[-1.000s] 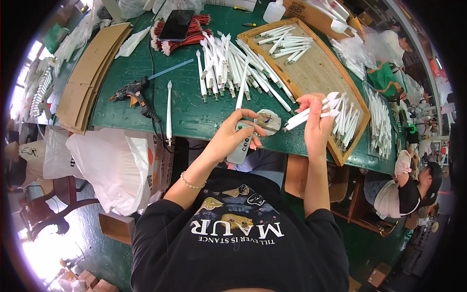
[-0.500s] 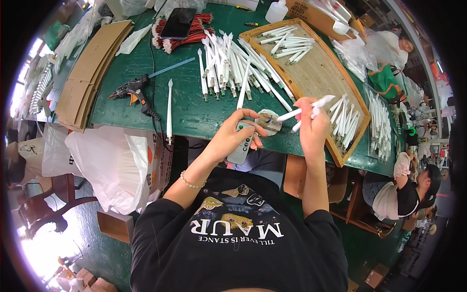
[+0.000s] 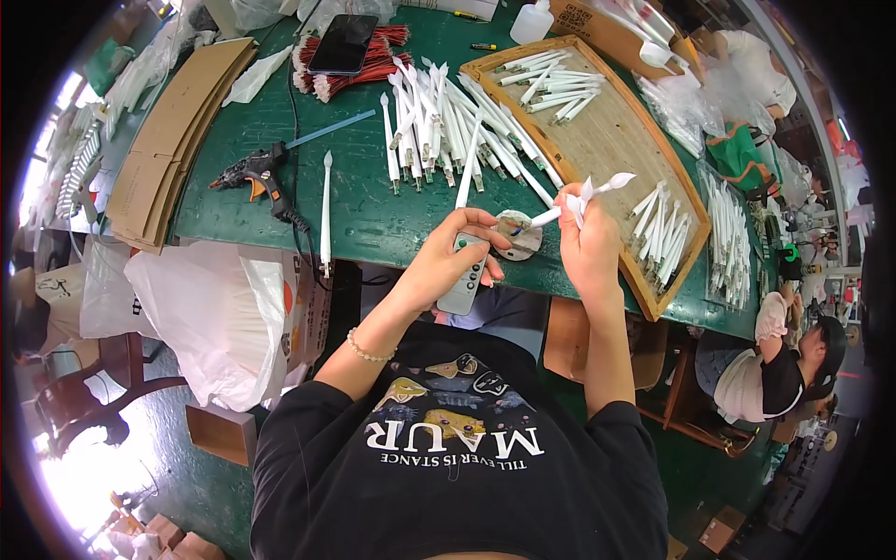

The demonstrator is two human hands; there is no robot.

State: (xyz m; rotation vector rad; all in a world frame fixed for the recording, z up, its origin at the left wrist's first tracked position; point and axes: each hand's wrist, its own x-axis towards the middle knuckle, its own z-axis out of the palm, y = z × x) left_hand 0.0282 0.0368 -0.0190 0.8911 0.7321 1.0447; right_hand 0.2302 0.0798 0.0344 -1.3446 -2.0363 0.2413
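Observation:
My left hand (image 3: 448, 254) is closed round a pale grey remote control (image 3: 457, 297) with small round buttons, its thumb on the upper end. Directly beyond those fingers is a white flame-tipped candle (image 3: 469, 173); whether the hand touches it I cannot tell. My right hand (image 3: 594, 250) grips several slim white electric candles (image 3: 611, 183), their flame-shaped tips pointing up and to the right. The lower end of one reaches left over a small round disc (image 3: 527, 248) on the table edge. A metal-looking bit shows on that disc.
A heap of white candles (image 3: 434, 126) lies beyond my hands. A wooden tray (image 3: 611, 131) with more candles stands to the right. Leftward are a lone candle (image 3: 326, 210), a glue gun (image 3: 257, 175) and flat cardboard (image 3: 173, 154). A phone (image 3: 343, 45) rests on red wires.
My right hand has shifted slightly left with its candles, and their tips have turned. One candle's lower end is now over the disc. The left hand with the remote has hardly moved.

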